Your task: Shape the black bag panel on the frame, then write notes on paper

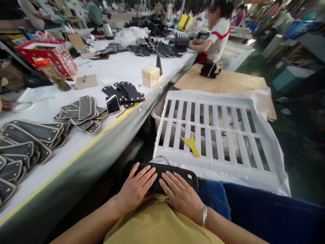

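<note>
A long black padded piece (190, 171) with rounded ends lies across my lap, a small white mark near its right end. My left hand (137, 188) rests flat on its left half, fingers stretched out. On the other half lies my right hand (179, 191), also flat with extended fingers and a bracelet at the wrist. The undersides of both palms are hidden. Just beyond the piece, a yellow plastic tool (192, 146) with a forked end sits on a white slatted plastic rack (215, 162).
On the long white table (96, 142) at left are stacks of grey light-edged pieces (30, 142), black pieces (129, 91), a phone (112, 103) and a cream block (151, 76). A red patterned box (48, 57) stands farther back. A co-worker (215, 37) sits beyond the cardboard (228, 79).
</note>
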Available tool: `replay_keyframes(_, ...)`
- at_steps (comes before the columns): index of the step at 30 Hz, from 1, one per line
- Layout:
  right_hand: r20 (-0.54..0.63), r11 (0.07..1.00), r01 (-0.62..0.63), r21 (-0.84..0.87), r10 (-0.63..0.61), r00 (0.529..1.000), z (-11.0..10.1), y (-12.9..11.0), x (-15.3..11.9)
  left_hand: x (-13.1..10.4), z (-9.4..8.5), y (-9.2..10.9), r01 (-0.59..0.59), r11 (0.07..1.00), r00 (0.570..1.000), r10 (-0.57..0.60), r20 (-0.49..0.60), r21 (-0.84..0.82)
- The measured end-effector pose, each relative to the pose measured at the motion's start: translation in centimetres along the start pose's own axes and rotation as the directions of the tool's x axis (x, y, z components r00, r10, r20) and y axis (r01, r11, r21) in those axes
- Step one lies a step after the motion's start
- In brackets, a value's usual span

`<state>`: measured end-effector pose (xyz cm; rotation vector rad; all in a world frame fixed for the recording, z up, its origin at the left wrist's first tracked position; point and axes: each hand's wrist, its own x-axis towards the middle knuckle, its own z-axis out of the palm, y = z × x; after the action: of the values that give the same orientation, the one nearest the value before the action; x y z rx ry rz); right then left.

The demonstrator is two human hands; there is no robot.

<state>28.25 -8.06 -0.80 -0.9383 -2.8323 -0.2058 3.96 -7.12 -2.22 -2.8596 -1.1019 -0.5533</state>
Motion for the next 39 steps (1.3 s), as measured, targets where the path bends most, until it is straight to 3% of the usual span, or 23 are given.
replay_keyframes(5, -0.043, 1.000, -0.011, -0.010, 0.011, 0.999, 0.9, 0.5, 1.0, 1.0, 1.0, 0.5, 0.098, 0.994, 0.994, -0.100, -0.052, -0.048)
replay_keyframes(10, -0.093, 0.997, -0.057, 0.054, 0.062, 0.994, -0.2, 2.1, 0.8, 0.8, -0.4, -1.0, 0.109, 0.991, 0.994, -0.111, -0.023, -0.082)
replay_keyframes(16, 0.104, 0.959, -0.191, 0.212, 0.172, 0.980, -1.7, 3.5, 3.0, 2.1, -0.8, -3.1, 0.106, 0.966, 0.987, -0.074, 0.143, -0.236)
replay_keyframes(21, 0.218, 0.924, -0.257, 0.282, 0.200, 0.955, -1.3, 3.8, 4.1, 3.0, -0.6, -3.3, 0.158, 0.920, 0.981, -0.103, 0.166, -0.358)
replay_keyframes(29, 0.306, 0.901, -0.300, 0.312, 0.204, 0.930, -2.2, 3.5, 5.3, 3.0, -0.7, -3.0, 0.226, 0.900, 0.965, -0.156, 0.210, -0.373)
replay_keyframes(32, 0.304, 0.872, -0.287, 0.397, 0.170, 0.937, -2.9, 4.8, 4.3, 2.7, -0.6, -3.1, 0.231, 0.902, 0.962, -0.156, 0.225, -0.364)
replay_keyframes(34, 0.275, 0.785, -0.357, 0.506, 0.246, 0.930, -2.7, 6.4, 2.6, 2.8, -0.7, -3.0, 0.217, 0.910, 0.963, -0.140, 0.231, -0.353)
replay_keyframes(35, 0.262, 0.711, -0.439, 0.549, 0.352, 0.898, -2.2, 7.2, 1.4, 3.0, -0.8, -2.8, 0.209, 0.917, 0.962, -0.129, 0.242, -0.341)
replay_keyframes(36, 0.244, 0.613, -0.544, 0.573, 0.506, 0.828, -1.6, 7.9, 0.3, 3.2, -1.0, -2.6, 0.201, 0.925, 0.959, -0.119, 0.258, -0.323)
replay_keyframes(38, 0.238, 0.387, -0.711, 0.586, 0.757, 0.609, -0.4, 8.7, -1.8, 4.0, -1.1, -1.8, 0.183, 0.944, 0.948, -0.096, 0.303, -0.275)
replay_keyframes(39, 0.263, 0.354, -0.727, 0.588, 0.766, 0.587, 0.1, 8.9, -2.5, 4.5, -1.0, -1.2, 0.168, 0.952, 0.943, -0.080, 0.324, -0.255)
